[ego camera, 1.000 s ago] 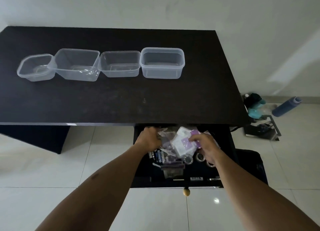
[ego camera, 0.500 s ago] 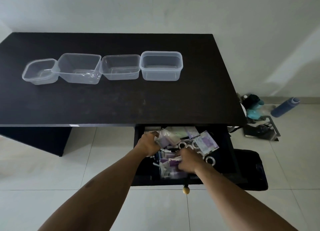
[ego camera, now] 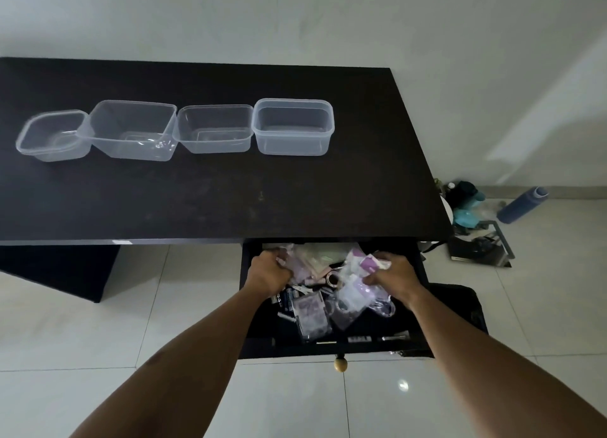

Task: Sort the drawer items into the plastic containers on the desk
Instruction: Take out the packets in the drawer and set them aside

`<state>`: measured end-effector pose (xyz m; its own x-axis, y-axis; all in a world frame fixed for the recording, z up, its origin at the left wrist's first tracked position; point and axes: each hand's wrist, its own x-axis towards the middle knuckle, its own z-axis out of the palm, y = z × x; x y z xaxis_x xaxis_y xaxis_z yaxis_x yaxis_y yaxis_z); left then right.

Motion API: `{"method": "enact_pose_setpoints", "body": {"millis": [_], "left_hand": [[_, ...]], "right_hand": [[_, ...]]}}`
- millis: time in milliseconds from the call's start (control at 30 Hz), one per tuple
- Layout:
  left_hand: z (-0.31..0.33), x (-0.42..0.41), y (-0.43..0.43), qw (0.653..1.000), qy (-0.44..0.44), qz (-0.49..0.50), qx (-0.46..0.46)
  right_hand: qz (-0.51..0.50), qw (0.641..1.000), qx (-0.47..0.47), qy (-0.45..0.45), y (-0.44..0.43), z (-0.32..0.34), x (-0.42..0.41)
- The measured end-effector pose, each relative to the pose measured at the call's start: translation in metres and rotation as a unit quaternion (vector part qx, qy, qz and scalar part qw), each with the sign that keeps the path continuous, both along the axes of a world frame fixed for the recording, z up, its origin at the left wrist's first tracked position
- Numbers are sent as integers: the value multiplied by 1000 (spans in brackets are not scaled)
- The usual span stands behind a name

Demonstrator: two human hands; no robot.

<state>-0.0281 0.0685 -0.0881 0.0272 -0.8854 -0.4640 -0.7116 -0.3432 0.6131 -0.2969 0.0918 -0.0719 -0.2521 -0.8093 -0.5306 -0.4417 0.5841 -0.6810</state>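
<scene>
The dark drawer [ego camera: 331, 347] under the desk's right end stands pulled out, full of small clear bags with purple contents, batteries and metal bits. My left hand [ego camera: 267, 275] grips a bunch of clear bags [ego camera: 295, 267] at the drawer's back left. My right hand [ego camera: 394, 278] holds several clear purple-tinted bags [ego camera: 356, 288] at the right. Another purple packet [ego camera: 310, 313] lies loose in the drawer's middle. Several empty clear plastic containers sit in a row on the black desk [ego camera: 213, 191]: a small one [ego camera: 52, 135], a large one [ego camera: 133, 129], a shallow one [ego camera: 215, 129], and a frosted one [ego camera: 294, 125].
A round wooden knob [ego camera: 340, 364] sticks out of the drawer front. On the tiled floor right of the desk lie a blue bottle [ego camera: 522, 204], teal items [ego camera: 466, 204] and a dark bag [ego camera: 460, 303]. A white wall runs behind the desk.
My right hand moved from the drawer's front middle to the right side and gathered up purple bags. My left hand stayed at the back left on its bags. The camera shifted slightly.
</scene>
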Motion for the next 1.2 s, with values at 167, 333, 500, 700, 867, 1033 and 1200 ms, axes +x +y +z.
{"method": "enact_pose_setpoints", "body": {"millis": [167, 333, 500, 700, 867, 1033, 1200], "left_hand": [[-3, -3, -4, 997, -55, -42, 32], [-4, -7, -7, 995, -78, -47, 44], [-8, -7, -4, 998, -40, -38, 36], [-10, -4, 1, 998, 33, 11, 45], [0, -2, 7, 986, 119, 87, 76], [9, -4, 14, 967, 180, 155, 92], [20, -15, 24, 946, 265, 70, 173]], "right_hand": [[32, 987, 69, 142, -15, -7, -3], [60, 971, 115, 199, -21, -14, 3], [84, 955, 114, 260, -22, -12, 2], [111, 935, 35, 335, -11, -10, 6], [99, 980, -47, 167, -8, -2, 4], [76, 983, 70, -152, -6, 19, 0], [97, 961, 107, -234, -1, 8, 30]]}}
